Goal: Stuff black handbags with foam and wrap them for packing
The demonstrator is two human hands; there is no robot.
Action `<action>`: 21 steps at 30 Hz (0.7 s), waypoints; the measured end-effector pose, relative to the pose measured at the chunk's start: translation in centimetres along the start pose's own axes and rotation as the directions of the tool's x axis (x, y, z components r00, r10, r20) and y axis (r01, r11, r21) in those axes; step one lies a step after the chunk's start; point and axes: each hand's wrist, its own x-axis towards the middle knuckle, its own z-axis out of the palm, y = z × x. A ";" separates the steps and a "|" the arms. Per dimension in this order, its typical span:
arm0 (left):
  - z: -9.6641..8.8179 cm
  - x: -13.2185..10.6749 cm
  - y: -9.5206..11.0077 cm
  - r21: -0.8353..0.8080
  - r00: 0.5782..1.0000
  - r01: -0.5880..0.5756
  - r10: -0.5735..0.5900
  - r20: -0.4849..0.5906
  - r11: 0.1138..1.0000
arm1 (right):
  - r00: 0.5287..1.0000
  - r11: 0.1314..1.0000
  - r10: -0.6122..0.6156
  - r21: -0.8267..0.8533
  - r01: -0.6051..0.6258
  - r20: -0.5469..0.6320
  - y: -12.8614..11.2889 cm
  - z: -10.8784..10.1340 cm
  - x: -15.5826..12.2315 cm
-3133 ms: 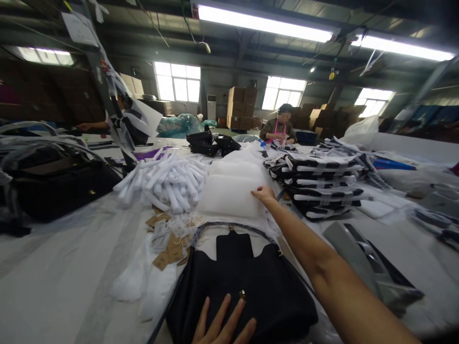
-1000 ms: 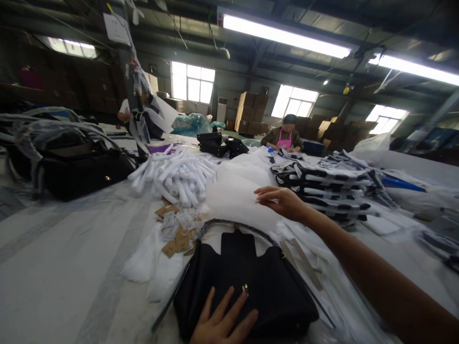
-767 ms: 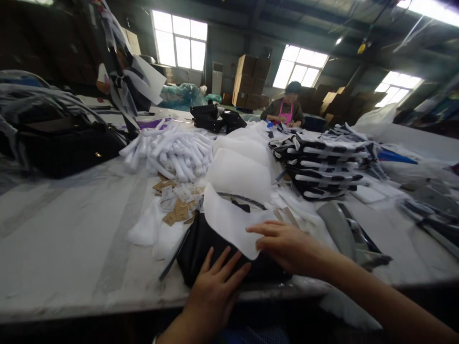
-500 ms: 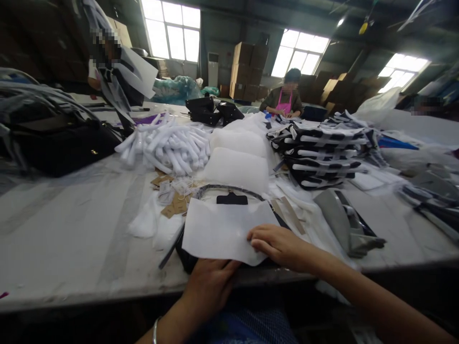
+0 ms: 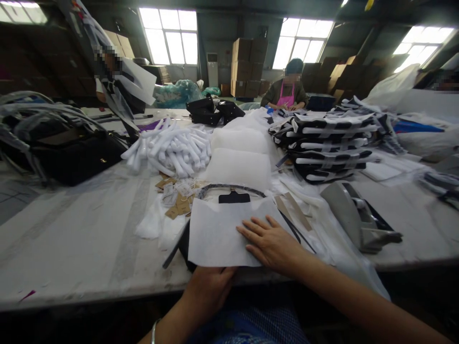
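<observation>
A black handbag (image 5: 184, 246) lies on the table in front of me, its curved handle pointing away. A white sheet (image 5: 218, 234) covers most of it, leaving a dark tab (image 5: 234, 197) showing past the sheet's far edge. My right hand (image 5: 270, 241) rests flat on the sheet's right part, fingers spread. At the near edge, my left hand (image 5: 211, 284) reaches under the sheet against the bag; its fingertips are hidden, so I cannot tell what they grip.
White padded rolls (image 5: 175, 148) are heaped beyond the bag, beside stacked white foam sheets (image 5: 238, 165). Brown tags (image 5: 179, 206) lie left. Stacked black-and-white pieces (image 5: 326, 148) and a grey bag piece (image 5: 353, 215) stand right. A co-worker (image 5: 287, 91) sits across the table.
My right hand has gone from curled fingers at the sheet to lying flat with fingers spread. The sheet now lies flatter and straighter over the bag. The view has tilted slightly.
</observation>
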 end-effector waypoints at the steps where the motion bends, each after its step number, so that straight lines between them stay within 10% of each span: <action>1: -0.4 -0.1 0.4 0.035 1.000 -0.006 0.006 0.014 0.999 | 1.000 1.000 -0.006 0.000 0.006 -0.007 0.0 0.1 0.0; 9: -5.2 4.1 6.2 -0.056 0.987 -0.154 0.151 -0.053 0.987 | 0.999 0.999 -0.002 0.041 0.004 -0.049 0.1 1.1 -0.1; 16: -4.1 9.1 -2.1 -0.024 0.957 0.018 -0.010 0.291 1.000 | 0.996 0.996 0.055 0.076 -0.050 -0.072 0.3 1.4 -0.7; 21: -1.9 6.1 -3.9 -0.152 0.987 0.074 -0.051 0.153 0.986 | 0.995 0.986 0.082 0.147 -0.073 -0.055 1.0 1.1 -0.8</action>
